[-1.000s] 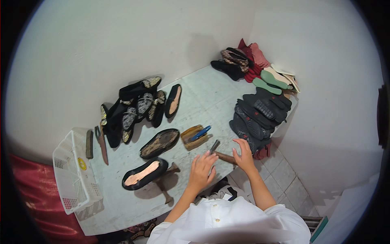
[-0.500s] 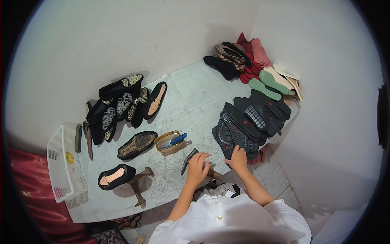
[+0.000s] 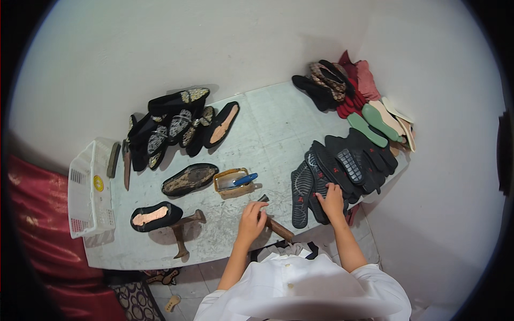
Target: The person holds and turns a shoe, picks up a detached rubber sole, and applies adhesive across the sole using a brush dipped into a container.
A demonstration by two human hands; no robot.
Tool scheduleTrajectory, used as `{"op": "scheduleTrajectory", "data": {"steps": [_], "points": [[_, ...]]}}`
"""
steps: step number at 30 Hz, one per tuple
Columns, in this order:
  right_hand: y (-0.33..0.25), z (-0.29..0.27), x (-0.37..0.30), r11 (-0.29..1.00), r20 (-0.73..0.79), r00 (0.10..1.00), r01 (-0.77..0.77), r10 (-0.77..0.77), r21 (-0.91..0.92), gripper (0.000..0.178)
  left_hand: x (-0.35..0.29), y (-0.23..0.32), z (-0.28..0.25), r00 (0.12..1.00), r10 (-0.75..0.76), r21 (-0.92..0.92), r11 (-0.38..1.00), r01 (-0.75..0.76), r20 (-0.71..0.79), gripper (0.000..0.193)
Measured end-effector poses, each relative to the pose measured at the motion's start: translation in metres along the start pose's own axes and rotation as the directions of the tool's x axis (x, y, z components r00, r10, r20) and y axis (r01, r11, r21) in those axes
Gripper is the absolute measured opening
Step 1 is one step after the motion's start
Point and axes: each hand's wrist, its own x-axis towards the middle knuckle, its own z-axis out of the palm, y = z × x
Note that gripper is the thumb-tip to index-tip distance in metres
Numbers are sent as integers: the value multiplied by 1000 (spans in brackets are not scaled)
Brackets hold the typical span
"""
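A pile of black shoe soles [image 3: 350, 166] with ridged undersides and small red marks lies fanned out on the right of the table. My right hand [image 3: 333, 204] is at its near edge, thumb and fingers closed on a sole [image 3: 317, 206]. Left of that, one ridged sole [image 3: 302, 197] lies partly apart from the others. My left hand [image 3: 250, 222] hovers over or rests on a hammer [image 3: 279, 229]; its fingers stretch across the head, thumb apart, and they do not wrap the wooden handle. Whether the palm touches the hammer is hidden.
A glue tub [image 3: 231, 191] with a blue-handled brush stands mid-table. An iron shoe last [image 3: 179, 235] carries an upturned black shoe [image 3: 155, 216]; another shoe [image 3: 190, 179] lies behind. Decorated shoes [image 3: 179, 125], a white basket [image 3: 88, 192], green insoles [image 3: 369, 131] and red fabric pieces [image 3: 367, 80] surround these.
The view has shifted, so the table appears farther right and slightly higher. A front sole now lies separated leftward from the pile, and my right hand sits farther right along the soles.
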Motion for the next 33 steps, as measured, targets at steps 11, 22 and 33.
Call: {"op": "scheduleTrajectory", "data": {"steps": [11, 22, 33], "points": [[-25, 20, 2, 955, -136, 986, -126, 91, -269, 54, -28, -6, -43, 995, -34, 53, 998, 39, -93, 16], [-47, 22, 6, 996, 254, 964, -71, 80, -46, 58, -64, -23, -78, 971, -140, 85, 984, 159, -193, 16], [-66, 29, -9, 983, 109, 986, -105, 122, -153, 94, -61, -20, -75, 984, -97, 86, 990, 111, -147, 16]]}}
